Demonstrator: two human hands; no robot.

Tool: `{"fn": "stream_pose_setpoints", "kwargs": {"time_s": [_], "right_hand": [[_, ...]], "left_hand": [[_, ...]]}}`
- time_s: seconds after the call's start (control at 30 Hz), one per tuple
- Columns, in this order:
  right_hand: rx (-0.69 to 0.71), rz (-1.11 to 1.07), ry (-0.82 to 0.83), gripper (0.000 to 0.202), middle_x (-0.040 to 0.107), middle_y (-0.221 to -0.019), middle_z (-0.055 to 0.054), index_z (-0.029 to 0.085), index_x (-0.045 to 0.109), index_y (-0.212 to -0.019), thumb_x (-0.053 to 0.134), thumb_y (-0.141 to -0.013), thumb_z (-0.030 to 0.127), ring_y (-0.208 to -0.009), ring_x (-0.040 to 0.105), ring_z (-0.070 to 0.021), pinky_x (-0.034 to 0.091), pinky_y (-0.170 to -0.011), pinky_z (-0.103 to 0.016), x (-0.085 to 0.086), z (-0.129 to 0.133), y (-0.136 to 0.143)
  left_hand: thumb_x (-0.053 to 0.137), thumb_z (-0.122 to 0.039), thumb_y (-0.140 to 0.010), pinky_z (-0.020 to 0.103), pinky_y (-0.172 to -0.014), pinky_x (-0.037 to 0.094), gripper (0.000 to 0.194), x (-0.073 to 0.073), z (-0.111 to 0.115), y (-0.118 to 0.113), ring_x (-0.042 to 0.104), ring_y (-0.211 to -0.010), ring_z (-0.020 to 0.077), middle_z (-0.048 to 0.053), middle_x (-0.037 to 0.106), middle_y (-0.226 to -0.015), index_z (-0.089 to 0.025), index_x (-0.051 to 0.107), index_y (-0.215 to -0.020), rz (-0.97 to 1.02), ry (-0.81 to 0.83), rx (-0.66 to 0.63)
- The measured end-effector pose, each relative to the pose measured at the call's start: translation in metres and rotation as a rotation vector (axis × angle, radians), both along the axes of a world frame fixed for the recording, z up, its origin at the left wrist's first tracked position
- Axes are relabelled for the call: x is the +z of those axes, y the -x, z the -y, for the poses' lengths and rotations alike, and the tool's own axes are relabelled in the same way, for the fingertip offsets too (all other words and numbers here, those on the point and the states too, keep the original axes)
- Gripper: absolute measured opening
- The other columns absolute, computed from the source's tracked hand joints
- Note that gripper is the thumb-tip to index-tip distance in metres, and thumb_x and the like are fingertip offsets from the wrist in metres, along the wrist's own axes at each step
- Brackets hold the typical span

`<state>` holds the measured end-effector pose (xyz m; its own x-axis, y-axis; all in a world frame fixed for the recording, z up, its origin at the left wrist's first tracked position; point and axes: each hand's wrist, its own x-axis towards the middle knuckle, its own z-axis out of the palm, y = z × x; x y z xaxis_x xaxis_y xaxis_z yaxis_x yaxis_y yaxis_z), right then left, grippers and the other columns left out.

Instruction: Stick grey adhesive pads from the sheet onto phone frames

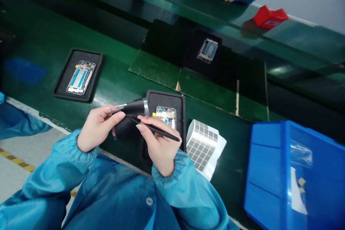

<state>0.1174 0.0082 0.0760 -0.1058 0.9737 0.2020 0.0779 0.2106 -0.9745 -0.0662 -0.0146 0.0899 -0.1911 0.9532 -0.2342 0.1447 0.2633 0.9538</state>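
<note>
From my head view, my left grip [98,127] is clamped on a curled black sheet [136,108], thumb pressed to its edge, so the sheet extends from my fingertips toward my right. My right grip [163,143] is closed around a slim black tool [163,133], its tip pointing left at the sheet, close by my left thumb; whether it touches, I cannot tell. Beyond and partly beneath my right grip, an opened phone assembly [170,112] lies in a black tray [164,97] on the green desk [118,55], its lower part hidden by my fingers. Just right of the tray rests a curling sheet of grey squares [202,143].
</note>
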Motion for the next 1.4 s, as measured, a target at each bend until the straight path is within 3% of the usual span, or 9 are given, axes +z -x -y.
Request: {"fn": "stream_pose_setpoints", "kwargs": {"time_s": [0.6, 0.83, 1.03, 1.17, 1.27, 1.33, 1.4], "right_hand": [[-0.002, -0.059, 0.028, 0.012, 0.081, -0.093, -0.001, 0.027, 0.078, -0.09, 0.08, -0.082, 0.018, -0.084, 0.077, -0.0192, 0.062, -0.08, -0.034, -0.003, -0.004, -0.002], [-0.021, -0.105, 0.036, 0.011, 0.081, -0.091, -0.002, 0.027, 0.079, -0.089, 0.08, -0.082, 0.019, -0.084, 0.078, -0.0203, 0.063, -0.079, -0.035, -0.003, -0.003, -0.004], [-0.089, -0.169, 0.171, 0.007, 0.081, -0.089, -0.003, 0.025, 0.079, -0.088, 0.081, -0.081, 0.027, -0.082, 0.078, -0.022, 0.065, -0.08, -0.038, -0.005, -0.006, -0.009], [-0.151, -0.191, 0.22, 0.007, 0.08, -0.082, -0.002, 0.024, 0.079, -0.083, 0.083, -0.079, 0.029, -0.076, 0.076, -0.0202, 0.063, -0.078, -0.036, -0.013, -0.014, -0.026], [-0.208, -0.207, 0.252, 0.01, 0.079, -0.077, -0.001, 0.024, 0.078, -0.084, 0.084, -0.078, 0.03, -0.069, 0.074, -0.0172, 0.061, -0.068, -0.031, -0.023, -0.02, -0.048], [-0.222, -0.217, 0.269, 0.012, 0.077, -0.073, 0.0, 0.024, 0.078, -0.086, 0.084, -0.078, 0.031, -0.064, 0.072, -0.0157, 0.059, -0.063, -0.028, -0.029, -0.021, -0.061], [-0.221, -0.217, 0.279, 0.014, 0.077, -0.072, 0.001, 0.024, 0.078, -0.086, 0.085, -0.077, 0.032, -0.063, 0.072, -0.0158, 0.059, -0.062, -0.028, -0.032, -0.02, -0.071]], "left_hand": [[0.069, -0.041, -0.086, 0.018, -0.047, 0.042, 0.029, -0.001, -0.002, -0.005, 0.051, -0.049, 0.008, -0.003, 0.058, -0.059, -0.016, 0.067, -0.072, -0.178, -0.068, 0.024], [0.07, -0.043, -0.084, 0.019, -0.047, 0.04, 0.027, -0.009, -0.002, -0.009, 0.049, -0.05, 0.0077, -0.003, 0.059, -0.061, -0.017, 0.071, -0.079, -0.267, -0.111, 0.097], [0.07, -0.054, -0.08, 0.023, -0.052, 0.043, 0.037, -0.025, -0.008, 0.001, 0.053, -0.053, 0.0117, -0.001, 0.061, -0.061, -0.017, 0.071, -0.082, -0.292, 0.006, 0.167], [0.062, -0.062, -0.081, 0.029, -0.062, 0.049, 0.046, -0.058, -0.021, 0.026, 0.059, -0.063, 0.0181, 0.002, 0.063, -0.065, -0.018, 0.071, -0.085, -0.489, 0.139, 0.128], [0.068, -0.059, -0.075, 0.041, -0.082, 0.051, 0.048, -0.073, -0.026, 0.038, 0.064, -0.084, 0.0283, 0.009, 0.066, -0.086, -0.016, 0.071, -0.095, -0.729, 0.158, 0.16], [0.072, -0.056, -0.074, 0.047, -0.092, 0.049, 0.06, -0.068, -0.024, 0.032, 0.061, -0.101, 0.0334, 0.016, 0.062, -0.108, -0.014, 0.067, -0.117, -0.914, 0.049, 0.248], [0.067, -0.052, -0.082, 0.043, -0.092, 0.049, 0.057, -0.052, -0.021, 0.014, 0.061, -0.102, 0.0296, 0.015, 0.059, -0.112, -0.016, 0.065, -0.125, -0.929, -0.105, 0.224]]}}
